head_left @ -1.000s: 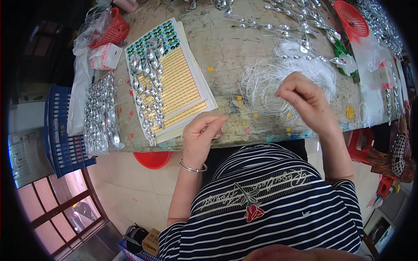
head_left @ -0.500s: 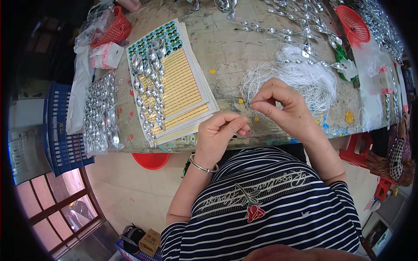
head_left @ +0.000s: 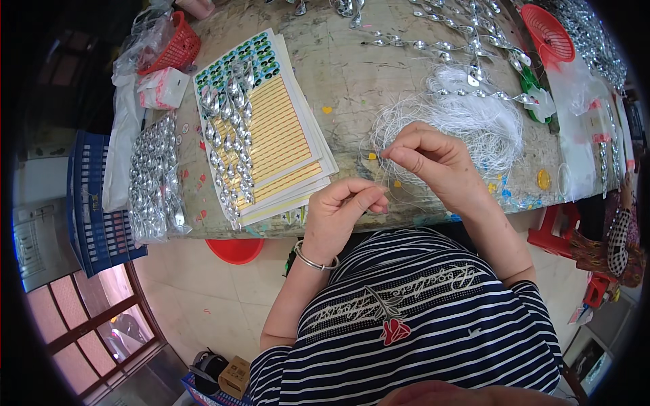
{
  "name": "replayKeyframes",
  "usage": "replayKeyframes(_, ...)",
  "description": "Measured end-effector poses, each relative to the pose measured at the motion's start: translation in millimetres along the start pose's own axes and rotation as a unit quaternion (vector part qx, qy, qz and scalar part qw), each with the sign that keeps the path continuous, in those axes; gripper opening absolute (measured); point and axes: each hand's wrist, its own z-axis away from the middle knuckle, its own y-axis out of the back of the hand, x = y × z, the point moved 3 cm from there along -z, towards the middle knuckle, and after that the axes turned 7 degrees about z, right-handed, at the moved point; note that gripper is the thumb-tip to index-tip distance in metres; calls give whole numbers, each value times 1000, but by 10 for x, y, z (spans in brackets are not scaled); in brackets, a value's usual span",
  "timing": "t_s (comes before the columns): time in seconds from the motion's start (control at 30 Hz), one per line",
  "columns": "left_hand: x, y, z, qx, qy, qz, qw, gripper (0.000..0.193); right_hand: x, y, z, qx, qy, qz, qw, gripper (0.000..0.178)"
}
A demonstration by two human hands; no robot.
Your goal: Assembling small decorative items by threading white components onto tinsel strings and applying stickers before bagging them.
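Observation:
Over the table's near edge my two hands are close together, both pinching. My left hand [head_left: 343,209], with a metal bangle at its wrist, has thumb and fingertips pressed together. A little higher and to the right, my right hand [head_left: 435,164] pinches with thumb and forefinger. What looks like a fine white thread runs between the fingertips, hard to follow against the table. Behind my right hand spreads a loose tangle of white thread [head_left: 491,125]. Left of my hands, twisted silver foil strips [head_left: 230,145] lie on a stack of sticker sheets [head_left: 284,115].
A bagged bundle of silver twists [head_left: 156,179] lies at the left edge, near a red basket [head_left: 179,46]. More silver strips [head_left: 440,46] stretch across the far right, beside a red colander [head_left: 547,34] and a green thread holder [head_left: 531,91]. A red basin [head_left: 234,249] is below the table.
My right hand has shifted slightly left, with its pinch kept. The left hand stays almost in place, and the whole view has moved a little.

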Motion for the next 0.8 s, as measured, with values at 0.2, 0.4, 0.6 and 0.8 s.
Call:
replayKeyframes(0.2, -13, 9, 12, 3, -8, 20, 1000, 13, 11, -23, 24, -10, -53, -111, 992, 11)
replayKeyframes(0.4, 4, 37, 30, 17, -23, 27, 999, 12, 16, -40, 47, -24, -103, -138, 985, 12)
replayKeyframes(0.6, 6, 28, 38, 1, -34, 17, 999, 11, 35, -63, 34, -35, -99, -39, 994, 9)
replayKeyframes(0.8, 29, 29, 51, -2, -28, 1, 1000, 10, 29, -74, 16, -50, -84, -22, 995, 9)
